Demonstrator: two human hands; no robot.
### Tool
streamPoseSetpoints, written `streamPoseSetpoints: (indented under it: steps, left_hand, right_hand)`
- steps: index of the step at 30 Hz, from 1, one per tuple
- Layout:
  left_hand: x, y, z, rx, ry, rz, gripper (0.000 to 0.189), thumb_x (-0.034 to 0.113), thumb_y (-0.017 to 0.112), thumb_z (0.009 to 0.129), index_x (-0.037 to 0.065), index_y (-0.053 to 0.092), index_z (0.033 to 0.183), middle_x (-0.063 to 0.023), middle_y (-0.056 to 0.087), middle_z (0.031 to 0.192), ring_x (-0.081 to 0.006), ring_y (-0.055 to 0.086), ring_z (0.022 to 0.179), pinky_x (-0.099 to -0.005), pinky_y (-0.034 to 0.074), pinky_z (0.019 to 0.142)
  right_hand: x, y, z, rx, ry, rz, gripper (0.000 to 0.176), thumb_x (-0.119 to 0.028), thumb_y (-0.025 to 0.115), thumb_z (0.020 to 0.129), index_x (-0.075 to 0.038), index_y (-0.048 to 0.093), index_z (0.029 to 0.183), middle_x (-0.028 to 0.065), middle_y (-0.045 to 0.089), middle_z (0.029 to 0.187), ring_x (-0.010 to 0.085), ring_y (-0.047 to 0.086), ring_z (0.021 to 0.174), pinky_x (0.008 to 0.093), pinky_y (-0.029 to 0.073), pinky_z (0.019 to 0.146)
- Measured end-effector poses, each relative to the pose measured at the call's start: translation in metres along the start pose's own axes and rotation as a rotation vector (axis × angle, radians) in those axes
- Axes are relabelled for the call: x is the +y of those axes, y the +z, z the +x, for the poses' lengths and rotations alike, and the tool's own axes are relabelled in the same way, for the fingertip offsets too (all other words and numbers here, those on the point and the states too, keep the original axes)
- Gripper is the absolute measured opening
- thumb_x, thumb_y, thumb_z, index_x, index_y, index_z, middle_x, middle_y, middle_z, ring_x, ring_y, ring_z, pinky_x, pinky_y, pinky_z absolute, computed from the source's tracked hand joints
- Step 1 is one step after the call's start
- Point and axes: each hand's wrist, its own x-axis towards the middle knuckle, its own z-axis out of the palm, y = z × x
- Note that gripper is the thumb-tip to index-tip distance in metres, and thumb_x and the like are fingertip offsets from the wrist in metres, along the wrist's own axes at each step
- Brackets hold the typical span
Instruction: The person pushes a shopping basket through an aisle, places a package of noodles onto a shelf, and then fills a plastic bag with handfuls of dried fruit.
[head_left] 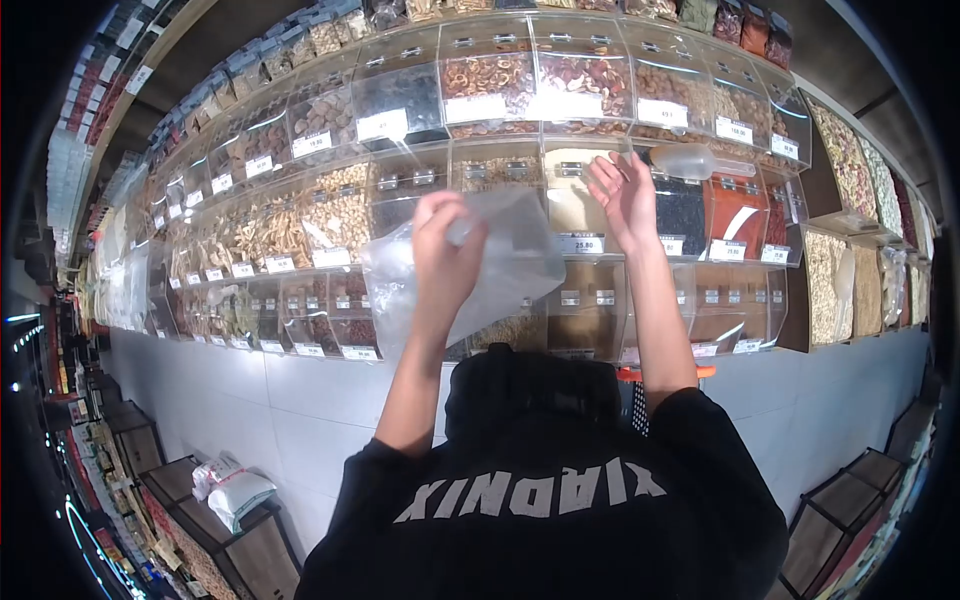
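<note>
My left hand [447, 235] is raised in front of the bins, its fingers curled closed on a clear plastic bag [515, 250]. The bag hangs wide and loose, covering parts of several bins behind it. My right hand [625, 195] is up with fingers spread and holds nothing. Behind it is a clear bin of pale grain or powder [572, 205] with a price label [582, 244]. To the right of that hand, a translucent plastic scoop [690, 160] lies across the tops of the bins.
Tiers of clear bins hold nuts [487, 80], dried slices [262, 228], black grains [680, 205] and red goods [733, 210]. An orange handle [700, 372] shows beside my right arm. White bags [235, 490] sit on a dark stand at lower left.
</note>
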Motion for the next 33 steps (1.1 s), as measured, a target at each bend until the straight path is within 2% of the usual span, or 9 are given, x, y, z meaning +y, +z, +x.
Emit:
streamPoseSetpoints:
  steps: [4, 7, 9, 13, 15, 22, 25, 30, 33]
  left_hand:
    - [-0.036, 0.078, 0.027, -0.127, 0.012, -0.027, 0.012, 0.010, 0.073, 0.080, 0.001, 0.068, 0.086, -0.0175, 0.064, 0.122, -0.0355, 0.063, 0.111, -0.0387, 0.047, 0.097]
    - [-0.054, 0.123, 0.047, -0.173, -0.001, -0.112, 0.016, 0.015, 0.074, 0.081, 0.001, 0.068, 0.085, -0.0190, 0.066, 0.121, -0.0325, 0.064, 0.110, -0.0379, 0.049, 0.093]
    - [-0.056, 0.143, 0.059, -0.296, -0.291, -0.381, 0.021, 0.015, 0.076, 0.077, 0.000, 0.064, 0.086, -0.0166, 0.065, 0.114, -0.0259, 0.065, 0.098, -0.0358, 0.050, 0.087]
    - [-0.082, 0.185, 0.079, -0.364, -0.249, -0.331, 0.018, 0.012, 0.074, 0.080, -0.001, 0.062, 0.085, -0.0150, 0.067, 0.108, -0.0198, 0.064, 0.087, -0.0331, 0.050, 0.084]
    - [-0.087, 0.198, 0.086, -0.366, -0.408, -0.525, 0.017, 0.010, 0.072, 0.085, -0.002, 0.067, 0.097, -0.0156, 0.069, 0.120, -0.0191, 0.065, 0.107, -0.0317, 0.050, 0.088]
    - [-0.073, 0.198, 0.093, -0.228, -0.388, -0.571, 0.013, 0.006, 0.070, 0.086, -0.001, 0.065, 0.095, -0.0159, 0.064, 0.129, -0.0191, 0.063, 0.112, -0.0318, 0.050, 0.094]
    - [-0.058, 0.188, 0.105, -0.226, -0.245, -0.660, 0.011, 0.005, 0.071, 0.086, -0.001, 0.066, 0.093, -0.0196, 0.059, 0.136, -0.0237, 0.061, 0.119, -0.0334, 0.049, 0.100]
    - [-0.023, 0.177, 0.172, -0.013, 0.238, -0.521, 0.013, 0.004, 0.073, 0.075, -0.002, 0.065, 0.082, -0.0254, 0.061, 0.130, -0.0357, 0.066, 0.108, -0.0368, 0.051, 0.094]
    - [-0.023, 0.176, 0.206, -0.034, 0.226, -0.415, 0.012, 0.005, 0.073, 0.074, -0.002, 0.064, 0.080, -0.0273, 0.058, 0.134, -0.0340, 0.066, 0.107, -0.0376, 0.050, 0.092]
  right_hand:
    - [-0.005, -0.003, 0.031, -0.019, 0.063, 0.174, 0.069, -0.054, 0.050, 0.098, 0.002, 0.039, 0.137, 0.0216, 0.049, 0.137, 0.0306, 0.050, 0.129, 0.0468, 0.043, 0.104]
    - [-0.004, 0.003, 0.040, -0.026, 0.099, 0.240, 0.071, -0.053, 0.049, 0.099, 0.004, 0.036, 0.139, 0.0233, 0.046, 0.140, 0.0331, 0.048, 0.131, 0.0478, 0.041, 0.108]
    - [-0.001, 0.005, 0.048, -0.017, 0.118, 0.265, 0.072, -0.053, 0.048, 0.099, 0.005, 0.035, 0.140, 0.0237, 0.046, 0.141, 0.0336, 0.047, 0.132, 0.0483, 0.040, 0.109]
    - [0.002, 0.007, 0.072, 0.007, 0.117, 0.399, 0.072, -0.048, 0.047, 0.100, 0.010, 0.034, 0.140, 0.0258, 0.045, 0.142, 0.0352, 0.045, 0.135, 0.0466, 0.039, 0.110]
    - [0.001, 0.010, 0.082, 0.009, 0.092, 0.431, 0.071, -0.046, 0.047, 0.100, 0.011, 0.033, 0.140, 0.0266, 0.045, 0.142, 0.0357, 0.045, 0.135, 0.0459, 0.039, 0.111]
    - [-0.009, 0.013, 0.084, -0.005, 0.114, 0.478, 0.049, -0.034, 0.052, 0.098, 0.007, 0.046, 0.125, 0.0245, 0.059, 0.123, 0.0379, 0.058, 0.121, 0.0461, 0.046, 0.104]
    - [-0.023, 0.022, 0.087, -0.150, -0.129, 0.349, 0.051, -0.026, 0.055, 0.099, 0.002, 0.038, 0.138, 0.0237, 0.062, 0.120, 0.0346, 0.062, 0.115, 0.0439, 0.050, 0.100]
    - [-0.083, 0.070, 0.116, -0.016, -0.559, -0.012, 0.076, -0.009, 0.068, 0.093, -0.007, 0.017, 0.149, 0.0206, 0.064, 0.110, 0.0274, 0.068, 0.099, 0.0363, 0.055, 0.086]
    - [-0.121, 0.089, 0.159, -0.109, -0.619, -0.276, 0.049, -0.022, 0.065, 0.099, 0.003, 0.041, 0.134, 0.0178, 0.067, 0.103, 0.0258, 0.070, 0.093, 0.0318, 0.056, 0.080]
